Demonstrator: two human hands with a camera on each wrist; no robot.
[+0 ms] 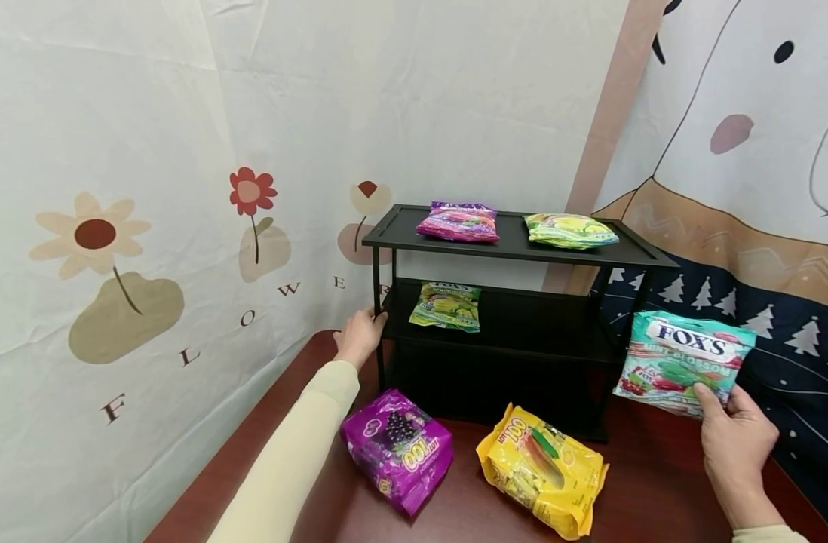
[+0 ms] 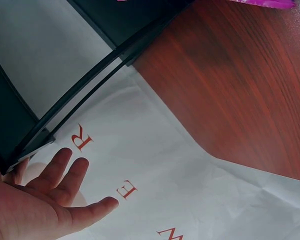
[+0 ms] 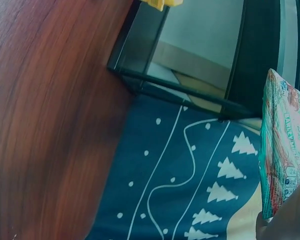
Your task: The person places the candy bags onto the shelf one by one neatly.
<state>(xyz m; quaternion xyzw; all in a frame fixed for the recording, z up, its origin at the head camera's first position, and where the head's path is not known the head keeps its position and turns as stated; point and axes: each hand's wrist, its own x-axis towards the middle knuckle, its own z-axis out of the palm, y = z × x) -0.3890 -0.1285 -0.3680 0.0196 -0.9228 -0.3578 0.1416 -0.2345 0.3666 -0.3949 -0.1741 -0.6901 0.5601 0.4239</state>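
Observation:
In the head view my right hand [image 1: 736, 445] holds up a teal bag of Fox's candy [image 1: 685, 358], thumb across its front, at the right end of a black three-tier shelf rack [image 1: 522, 320]. The right wrist view shows the same candy bag edge-on, partly cut off. My left hand [image 1: 360, 335] is at the rack's left end, beside the middle tier. In the left wrist view my left hand [image 2: 50, 200] pinches the rack's corner between thumb and index finger, while the other fingers stretch out. A green Fox's bag [image 1: 446, 307] lies on the middle tier near it.
On the top tier lie a purple-pink bag [image 1: 460, 222] and a yellow-green bag [image 1: 568, 231]. A purple bag [image 1: 399, 451] and a yellow bag [image 1: 543, 471] lie on the brown table [image 1: 400, 524] in front of the rack. A printed cloth [image 1: 149, 241] hangs behind and beside the table.

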